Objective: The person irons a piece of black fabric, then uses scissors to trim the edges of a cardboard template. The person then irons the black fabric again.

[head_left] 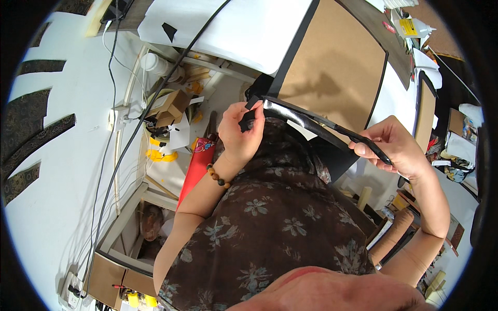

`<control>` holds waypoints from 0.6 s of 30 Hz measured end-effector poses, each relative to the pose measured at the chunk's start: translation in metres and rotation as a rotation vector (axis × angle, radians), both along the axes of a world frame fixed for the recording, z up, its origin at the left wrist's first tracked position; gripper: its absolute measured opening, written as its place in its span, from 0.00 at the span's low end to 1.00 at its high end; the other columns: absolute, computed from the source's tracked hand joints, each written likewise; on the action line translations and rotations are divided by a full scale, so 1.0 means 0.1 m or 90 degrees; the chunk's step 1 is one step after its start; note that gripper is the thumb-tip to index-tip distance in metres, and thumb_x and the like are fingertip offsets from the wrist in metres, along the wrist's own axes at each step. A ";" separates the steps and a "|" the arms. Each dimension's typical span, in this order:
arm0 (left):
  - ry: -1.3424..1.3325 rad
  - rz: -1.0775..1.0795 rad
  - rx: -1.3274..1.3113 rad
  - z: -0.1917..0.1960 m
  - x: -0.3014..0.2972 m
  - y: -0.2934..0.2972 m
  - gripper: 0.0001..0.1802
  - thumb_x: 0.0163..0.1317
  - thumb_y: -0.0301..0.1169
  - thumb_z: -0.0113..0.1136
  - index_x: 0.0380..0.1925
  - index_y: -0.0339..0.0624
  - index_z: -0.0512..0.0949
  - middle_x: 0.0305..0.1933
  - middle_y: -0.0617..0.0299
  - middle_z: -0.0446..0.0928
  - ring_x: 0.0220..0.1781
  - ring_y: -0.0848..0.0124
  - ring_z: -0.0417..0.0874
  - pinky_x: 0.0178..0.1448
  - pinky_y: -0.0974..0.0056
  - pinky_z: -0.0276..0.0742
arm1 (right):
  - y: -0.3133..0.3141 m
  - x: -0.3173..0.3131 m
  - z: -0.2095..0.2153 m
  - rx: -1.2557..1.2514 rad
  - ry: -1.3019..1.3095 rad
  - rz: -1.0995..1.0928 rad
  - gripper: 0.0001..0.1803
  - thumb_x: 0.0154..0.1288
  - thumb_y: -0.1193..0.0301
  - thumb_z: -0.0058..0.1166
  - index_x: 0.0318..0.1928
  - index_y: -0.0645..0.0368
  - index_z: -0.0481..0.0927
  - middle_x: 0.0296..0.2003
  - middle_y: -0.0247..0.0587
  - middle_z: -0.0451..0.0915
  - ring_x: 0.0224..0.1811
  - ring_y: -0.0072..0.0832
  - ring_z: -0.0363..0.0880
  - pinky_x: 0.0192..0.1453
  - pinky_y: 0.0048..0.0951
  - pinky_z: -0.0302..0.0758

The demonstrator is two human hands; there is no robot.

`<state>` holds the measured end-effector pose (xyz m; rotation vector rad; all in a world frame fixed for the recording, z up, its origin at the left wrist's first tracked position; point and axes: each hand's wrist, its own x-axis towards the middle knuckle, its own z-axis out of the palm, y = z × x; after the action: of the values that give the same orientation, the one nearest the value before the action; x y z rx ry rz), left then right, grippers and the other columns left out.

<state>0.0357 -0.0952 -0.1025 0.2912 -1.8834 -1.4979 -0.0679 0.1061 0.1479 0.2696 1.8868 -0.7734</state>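
Observation:
My left hand (241,129) is closed, its thumb and fingers pinching a small black piece (252,103) of strip material. My right hand (397,147) is closed around the dark end of a long, thin black tool (332,126); its exact kind cannot be made out. The tool's far tip reaches the fingertips of my left hand. Just below it runs a glossy black strip (293,115), slanting down to the right. Beyond both hands lies a large tan board (337,62) with black edging, on the table.
White paper (223,31) covers the table to the board's left, with a black scrap (168,32) on it. Dark cables (136,124) cross on the left before the white wall. A red item (198,163) sits beside my left forearm. A white bottle (410,27) stands far right.

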 end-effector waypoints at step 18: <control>-0.051 0.021 0.112 0.09 0.00 -0.02 0.16 0.60 0.18 0.65 0.43 0.35 0.68 0.37 0.58 0.78 0.36 0.73 0.80 0.46 0.69 0.77 | 0.15 0.10 -0.07 -0.109 0.080 0.047 0.16 0.58 0.67 0.73 0.39 0.69 0.86 0.21 0.23 0.76 0.22 0.08 0.67 0.23 0.14 0.59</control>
<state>0.0353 -0.0972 -0.0937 0.4670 -1.8007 -1.6544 -0.0581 0.1207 0.1414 0.0442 1.9222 -0.9129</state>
